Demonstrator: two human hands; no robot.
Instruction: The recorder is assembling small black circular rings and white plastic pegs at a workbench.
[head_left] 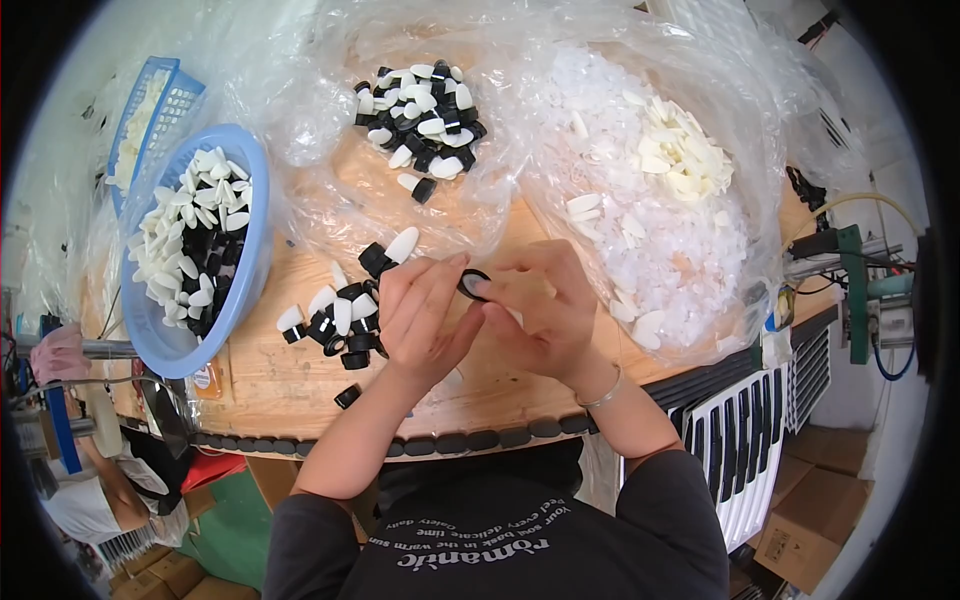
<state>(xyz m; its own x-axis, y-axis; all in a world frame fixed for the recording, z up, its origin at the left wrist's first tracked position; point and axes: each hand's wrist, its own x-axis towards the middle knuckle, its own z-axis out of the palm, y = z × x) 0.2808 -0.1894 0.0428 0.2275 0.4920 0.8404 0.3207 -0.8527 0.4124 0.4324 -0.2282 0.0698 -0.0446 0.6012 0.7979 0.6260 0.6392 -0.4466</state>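
Observation:
Over the middle of the wooden table I hold a small round black cap (464, 287) between both hands, its open side showing a pale disc inside. My left hand (425, 312) pinches its left rim with the fingers. My right hand (548, 305), slightly blurred, has its fingertips at the disc and right rim. Beside my left hand lies a loose group of black caps (322, 327), many with white oval blades (342, 316) attached. One more black cap with a white blade (376, 259) lies just beyond my left fingers.
A blue basin (262, 245) of white-bladed black caps stands left, before a blue basket (180, 100). Clear plastic sheeting bears a pile of capped pieces (420, 115) at the back. Translucent bits (690, 265) and cream ovals (685, 155) lie right. A person (110, 480) sits lower left.

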